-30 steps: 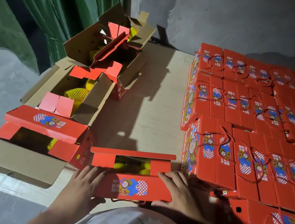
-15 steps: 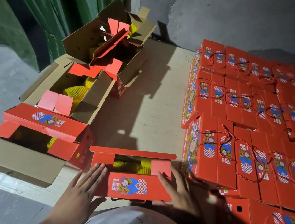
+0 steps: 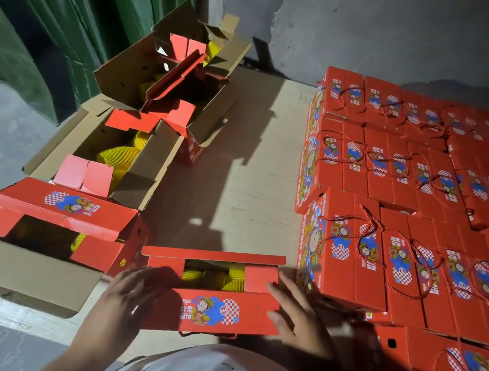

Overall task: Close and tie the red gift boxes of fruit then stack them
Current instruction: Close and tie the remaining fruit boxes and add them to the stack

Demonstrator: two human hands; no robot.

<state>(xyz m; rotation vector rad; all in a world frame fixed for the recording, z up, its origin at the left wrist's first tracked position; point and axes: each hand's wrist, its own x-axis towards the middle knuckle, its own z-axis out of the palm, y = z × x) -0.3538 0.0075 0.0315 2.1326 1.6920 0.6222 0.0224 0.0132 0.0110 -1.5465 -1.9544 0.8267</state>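
Note:
A red gift box sits right in front of me on the board, its top half open, with yellow net-wrapped fruit showing inside. The near printed flap lies partly over the opening; the far flap stands back. My left hand lies with straight fingers on the box's left end, blurred by motion. At the box's right end my right hand presses with straight fingers. Tied, closed red boxes are packed in rows at the right.
Open brown cartons holding more open red boxes and yellow fruit line the left side. A pale wooden board lies between them and the stack. Green curtain and grey wall stand behind.
My left hand has slid forward along the box's left end. The near flap has come up and over the opening a little. The right hand has stayed at the right end.

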